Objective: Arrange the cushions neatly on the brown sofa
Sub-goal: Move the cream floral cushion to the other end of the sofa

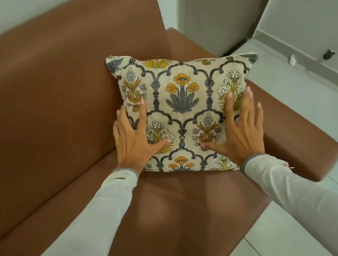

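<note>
Your left hand [132, 136] lies flat on the floral cushion [185, 109], fingers spread, thumb stretched toward the middle of the print. Your right hand [241, 129] mirrors it on the opposite edge — fingers splayed, thumb pointing inward, outer fingers reaching past the cushion's side toward the armrest [298, 125]. Neither hand grips; both palms press the fabric. The cushion stands propped in the corner of the brown sofa [45, 100], its back beyond your fingertips against the backrest, its bottom edge on the seat just below your wrists.
</note>
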A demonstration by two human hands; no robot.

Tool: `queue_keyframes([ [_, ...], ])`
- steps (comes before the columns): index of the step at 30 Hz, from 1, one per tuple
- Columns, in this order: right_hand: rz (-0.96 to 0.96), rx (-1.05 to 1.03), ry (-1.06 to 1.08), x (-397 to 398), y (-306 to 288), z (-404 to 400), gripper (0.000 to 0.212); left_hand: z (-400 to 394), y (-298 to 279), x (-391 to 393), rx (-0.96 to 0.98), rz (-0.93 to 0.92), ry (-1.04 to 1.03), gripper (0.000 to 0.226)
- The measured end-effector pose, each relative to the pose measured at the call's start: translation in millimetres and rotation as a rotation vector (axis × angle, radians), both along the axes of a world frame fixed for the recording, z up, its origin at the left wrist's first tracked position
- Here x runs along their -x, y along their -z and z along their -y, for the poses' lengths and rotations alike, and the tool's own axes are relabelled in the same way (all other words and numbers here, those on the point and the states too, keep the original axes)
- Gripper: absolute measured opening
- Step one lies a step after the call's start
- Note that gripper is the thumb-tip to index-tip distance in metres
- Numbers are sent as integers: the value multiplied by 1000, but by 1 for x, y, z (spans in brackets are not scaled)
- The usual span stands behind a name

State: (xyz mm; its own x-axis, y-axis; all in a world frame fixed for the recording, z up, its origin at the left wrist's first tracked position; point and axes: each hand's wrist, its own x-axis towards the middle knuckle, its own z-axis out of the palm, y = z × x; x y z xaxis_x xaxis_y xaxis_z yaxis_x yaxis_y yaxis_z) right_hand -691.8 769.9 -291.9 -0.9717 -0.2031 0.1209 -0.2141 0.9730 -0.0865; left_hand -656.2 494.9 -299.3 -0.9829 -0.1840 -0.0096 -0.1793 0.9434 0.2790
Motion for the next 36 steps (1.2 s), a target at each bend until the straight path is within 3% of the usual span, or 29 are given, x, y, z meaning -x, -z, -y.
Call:
queue_keyframes([
  [3, -105, -113, -148, 13, -9, 5, 153, -3, -10, 8, 195, -81, 143, 142],
  [12, -90, -246, -192, 23, -8, 4, 150, -6, -15, 49, 230, 92, 314, 157],
  [21, -79, -288, -221, 12, -23, 29, 142, 15, -18, -5, 393, -127, 278, 125],
  [29, -161, -288, -449, -38, -73, 161, 131, 127, -53, -126, 412, -158, 113, 109],
  [36, -166, -239, -683, -164, -100, 341, 119, 279, -87, -323, 501, -127, -134, 104],
])
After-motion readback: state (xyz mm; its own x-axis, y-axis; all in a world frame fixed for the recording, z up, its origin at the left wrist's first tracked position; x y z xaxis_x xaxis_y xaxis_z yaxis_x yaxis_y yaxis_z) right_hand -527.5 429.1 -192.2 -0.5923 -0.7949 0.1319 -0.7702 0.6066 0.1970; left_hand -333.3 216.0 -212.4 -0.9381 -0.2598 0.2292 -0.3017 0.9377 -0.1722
